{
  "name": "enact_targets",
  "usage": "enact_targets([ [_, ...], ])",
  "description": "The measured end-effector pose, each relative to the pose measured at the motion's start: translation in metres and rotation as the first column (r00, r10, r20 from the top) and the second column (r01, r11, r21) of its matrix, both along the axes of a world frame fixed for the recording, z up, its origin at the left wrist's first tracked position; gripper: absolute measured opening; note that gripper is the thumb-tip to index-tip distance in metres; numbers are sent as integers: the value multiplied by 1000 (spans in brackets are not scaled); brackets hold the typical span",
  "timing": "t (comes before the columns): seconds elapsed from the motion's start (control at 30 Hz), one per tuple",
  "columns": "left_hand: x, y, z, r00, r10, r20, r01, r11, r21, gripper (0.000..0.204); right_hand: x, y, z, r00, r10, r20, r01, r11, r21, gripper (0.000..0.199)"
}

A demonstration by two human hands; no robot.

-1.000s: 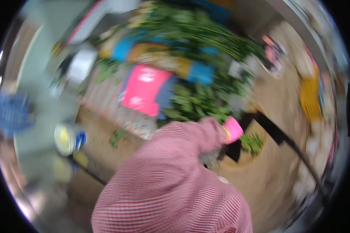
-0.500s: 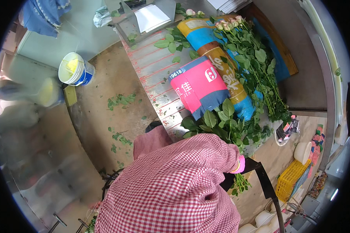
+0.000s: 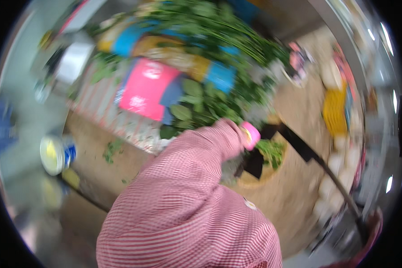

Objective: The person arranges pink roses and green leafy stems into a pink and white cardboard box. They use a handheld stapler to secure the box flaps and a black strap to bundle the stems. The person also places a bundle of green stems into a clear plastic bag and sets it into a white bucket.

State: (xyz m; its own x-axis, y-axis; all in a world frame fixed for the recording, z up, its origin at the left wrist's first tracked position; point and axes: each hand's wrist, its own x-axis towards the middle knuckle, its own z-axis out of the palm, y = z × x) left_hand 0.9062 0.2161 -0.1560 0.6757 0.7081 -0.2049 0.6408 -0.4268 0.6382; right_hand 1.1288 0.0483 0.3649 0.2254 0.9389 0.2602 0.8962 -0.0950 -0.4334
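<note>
My left arm, in a red-and-white checked sleeve, reaches across the middle. Its pink-gloved left hand (image 3: 251, 135) is closed around a bunch of leafy stems, fingers mostly hidden. Cut ends of the stems (image 3: 272, 152) stick out past the glove, beside the black blade of a lever cutter (image 3: 299, 140). Big green leaves (image 3: 192, 100) of the bunch come out of a pink and blue corrugated wrap (image 3: 149, 89) on the metal table. At the lower right rim, my right hand (image 3: 367, 227) is blurred at the end of the cutter's long handle, seemingly wrapped around it.
More long leafy stems (image 3: 228, 27) lie on a blue and yellow sack (image 3: 165, 47) behind the wrap. A white bucket (image 3: 52, 156) stands on the floor at left. To the right are a yellow crate (image 3: 336, 111) and white tubs (image 3: 339, 163).
The view has swung to the right, and the picture is blurred. The cutter's long handle now shows out to the lower right, with my right sleeve at its end. My left hand stays at the stems.
</note>
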Motion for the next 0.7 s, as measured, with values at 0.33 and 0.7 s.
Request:
enact_targets([
  [0.33,38,45,8,943,-146,-300,114,986,-124,32,27,-212,-349,784,-616,69,288,263,-921,47],
  [0.7,74,44,-7,926,-63,-371,79,996,29,37,67,-202,-511,859,-504,-91,175,456,-872,36],
])
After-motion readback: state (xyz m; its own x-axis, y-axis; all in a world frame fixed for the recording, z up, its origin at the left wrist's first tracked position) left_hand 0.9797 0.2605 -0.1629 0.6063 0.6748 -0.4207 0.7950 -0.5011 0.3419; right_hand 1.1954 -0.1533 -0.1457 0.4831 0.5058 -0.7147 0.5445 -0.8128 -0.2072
